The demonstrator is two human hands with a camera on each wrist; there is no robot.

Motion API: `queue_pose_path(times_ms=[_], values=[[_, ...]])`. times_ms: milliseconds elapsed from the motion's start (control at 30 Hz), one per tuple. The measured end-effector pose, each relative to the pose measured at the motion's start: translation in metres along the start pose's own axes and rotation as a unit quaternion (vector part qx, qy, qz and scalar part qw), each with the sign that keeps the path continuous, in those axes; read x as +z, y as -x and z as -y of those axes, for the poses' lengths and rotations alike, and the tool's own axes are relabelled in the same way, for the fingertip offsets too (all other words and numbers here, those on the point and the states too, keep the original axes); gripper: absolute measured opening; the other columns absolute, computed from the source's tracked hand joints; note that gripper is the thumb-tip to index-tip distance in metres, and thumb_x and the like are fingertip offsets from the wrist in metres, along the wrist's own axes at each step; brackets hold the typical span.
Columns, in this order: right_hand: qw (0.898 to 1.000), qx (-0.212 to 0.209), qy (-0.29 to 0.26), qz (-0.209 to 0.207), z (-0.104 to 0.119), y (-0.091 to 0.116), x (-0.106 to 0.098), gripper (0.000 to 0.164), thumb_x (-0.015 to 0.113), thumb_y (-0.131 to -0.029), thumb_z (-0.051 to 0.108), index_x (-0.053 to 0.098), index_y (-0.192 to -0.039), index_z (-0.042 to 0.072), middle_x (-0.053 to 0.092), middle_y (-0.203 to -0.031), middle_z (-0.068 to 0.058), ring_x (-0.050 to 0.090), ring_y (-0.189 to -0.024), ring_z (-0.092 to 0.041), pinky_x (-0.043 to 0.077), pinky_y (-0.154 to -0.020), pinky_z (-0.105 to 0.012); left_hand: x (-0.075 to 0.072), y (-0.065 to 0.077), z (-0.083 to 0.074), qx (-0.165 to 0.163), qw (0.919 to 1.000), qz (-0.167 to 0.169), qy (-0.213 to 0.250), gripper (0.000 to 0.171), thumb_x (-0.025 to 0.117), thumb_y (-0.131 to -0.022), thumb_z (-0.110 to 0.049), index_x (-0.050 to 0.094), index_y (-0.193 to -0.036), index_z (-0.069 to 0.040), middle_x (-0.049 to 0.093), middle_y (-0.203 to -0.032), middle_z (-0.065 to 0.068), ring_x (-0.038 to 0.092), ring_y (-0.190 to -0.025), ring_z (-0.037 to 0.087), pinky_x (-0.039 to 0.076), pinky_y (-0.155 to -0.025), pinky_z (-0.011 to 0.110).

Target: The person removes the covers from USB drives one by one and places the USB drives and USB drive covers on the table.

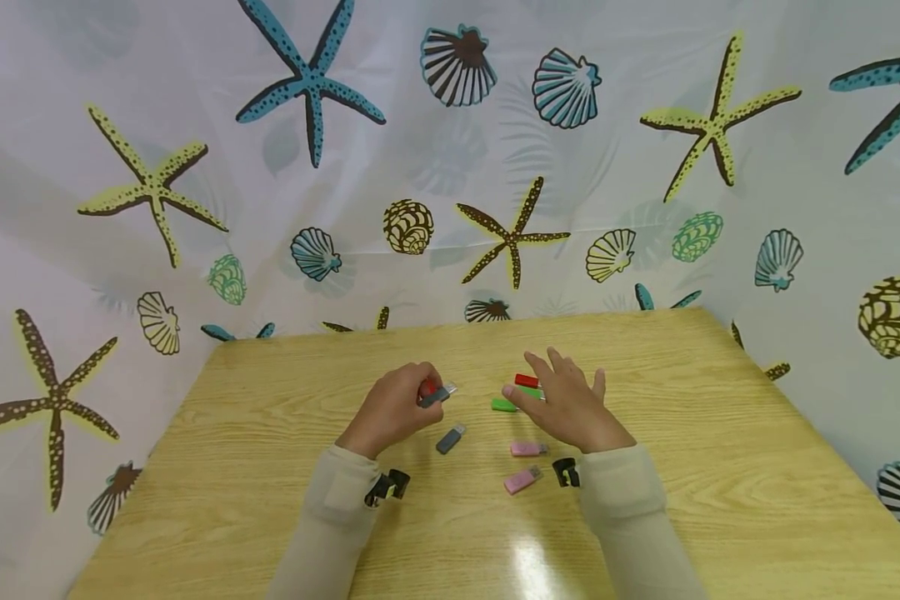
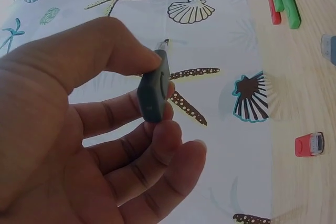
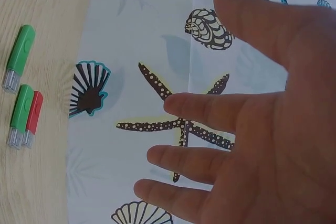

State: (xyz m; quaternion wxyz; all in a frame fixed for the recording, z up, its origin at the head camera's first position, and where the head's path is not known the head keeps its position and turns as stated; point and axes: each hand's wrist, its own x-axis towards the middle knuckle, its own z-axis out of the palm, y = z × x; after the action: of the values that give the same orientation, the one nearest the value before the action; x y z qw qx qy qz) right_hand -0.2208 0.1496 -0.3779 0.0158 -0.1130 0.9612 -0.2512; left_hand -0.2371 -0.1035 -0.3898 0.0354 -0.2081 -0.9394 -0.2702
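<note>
While our left grip (image 1: pixel 392 408) pinches a dark grey, flat plastic USB stick (image 2: pixel 151 95) above the pale wood-grain tabletop (image 1: pixel 232 467), our right grip (image 1: pixel 570 408) is released and spread wide. Near it we see two bright green plastic USB sticks (image 1: pixel 504 405), one of them close alongside a red plastic USB stick (image 1: pixel 527 380). Another red plastic USB stick (image 2: pixel 310 144) lies near our left grip. Closer to us rest a second dark grey USB stick (image 1: pixel 450 439) and, to its right, two pale pink plastic USB sticks (image 1: pixel 523 480), set apart from each other.
</note>
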Motion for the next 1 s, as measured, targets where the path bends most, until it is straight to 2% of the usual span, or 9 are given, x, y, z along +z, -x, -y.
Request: queue_pose_path(times_ms=[300, 467, 567, 633, 833, 1000], values=[[1.000, -0.019, -0.001, -0.016, 0.006, -0.001, -0.002, 0.075, 0.048, -0.094, 0.058, 0.040, -0.147, 0.005, 0.026, -0.153, -0.026, 0.024, -0.137, -0.048, -0.002, -0.102, -0.073, -0.007, 0.005, -0.011, 0.040, 0.9992, -0.004, 0.006, 0.019, 0.063, -0.081, -0.012, 0.064, -0.100, -0.012, 0.055, -0.080, -0.003, 0.048, -0.063, 0.012, 0.042, -0.056, 0.027], [0.998, -0.050, -0.031, -0.015, 0.009, 0.000, -0.003, 0.072, 0.049, -0.095, 0.056, 0.045, -0.143, 0.002, 0.036, -0.149, -0.024, 0.033, -0.135, -0.044, 0.017, -0.106, -0.067, -0.010, 0.007, -0.016, 0.056, 0.9984, -0.003, -0.002, 0.020, 0.064, -0.081, -0.012, 0.065, -0.100, -0.013, 0.054, -0.079, -0.004, 0.049, -0.063, 0.010, 0.043, -0.056, 0.026], [0.996, -0.061, -0.065, -0.004, 0.010, 0.002, -0.004, 0.071, 0.049, -0.095, 0.055, 0.045, -0.142, 0.002, 0.042, -0.146, -0.020, 0.037, -0.134, -0.041, 0.031, -0.104, -0.060, -0.012, 0.008, -0.019, 0.066, 0.9978, -0.001, 0.000, 0.020, 0.065, -0.081, -0.012, 0.066, -0.101, -0.013, 0.054, -0.080, -0.004, 0.049, -0.063, 0.010, 0.043, -0.056, 0.025], [0.995, -0.067, -0.080, 0.000, 0.011, 0.003, -0.004, 0.070, 0.049, -0.095, 0.055, 0.046, -0.142, 0.003, 0.045, -0.144, -0.017, 0.040, -0.132, -0.038, 0.035, -0.103, -0.057, -0.013, 0.009, -0.021, 0.073, 0.9973, 0.000, 0.002, 0.019, 0.065, -0.082, -0.013, 0.066, -0.100, -0.014, 0.054, -0.080, -0.005, 0.049, -0.063, 0.010, 0.043, -0.056, 0.025], [0.990, -0.094, -0.100, 0.006, 0.017, 0.004, -0.002, 0.064, 0.050, -0.095, 0.054, 0.051, -0.139, 0.006, 0.054, -0.137, -0.012, 0.050, -0.125, -0.033, 0.042, -0.098, -0.054, -0.018, 0.014, -0.026, 0.099, 0.9951, 0.001, -0.003, 0.017, 0.066, -0.083, -0.014, 0.065, -0.100, -0.014, 0.054, -0.080, -0.004, 0.048, -0.064, 0.009, 0.043, -0.056, 0.024], [0.987, -0.102, -0.120, 0.019, 0.023, 0.007, -0.002, 0.060, 0.050, -0.094, 0.054, 0.054, -0.136, 0.011, 0.055, -0.136, -0.005, 0.050, -0.125, -0.028, 0.042, -0.098, -0.052, -0.022, 0.019, -0.029, 0.116, 0.9933, -0.003, -0.003, 0.017, 0.066, -0.083, -0.013, 0.066, -0.100, -0.013, 0.054, -0.080, -0.004, 0.048, -0.064, 0.009, 0.044, -0.057, 0.025]])
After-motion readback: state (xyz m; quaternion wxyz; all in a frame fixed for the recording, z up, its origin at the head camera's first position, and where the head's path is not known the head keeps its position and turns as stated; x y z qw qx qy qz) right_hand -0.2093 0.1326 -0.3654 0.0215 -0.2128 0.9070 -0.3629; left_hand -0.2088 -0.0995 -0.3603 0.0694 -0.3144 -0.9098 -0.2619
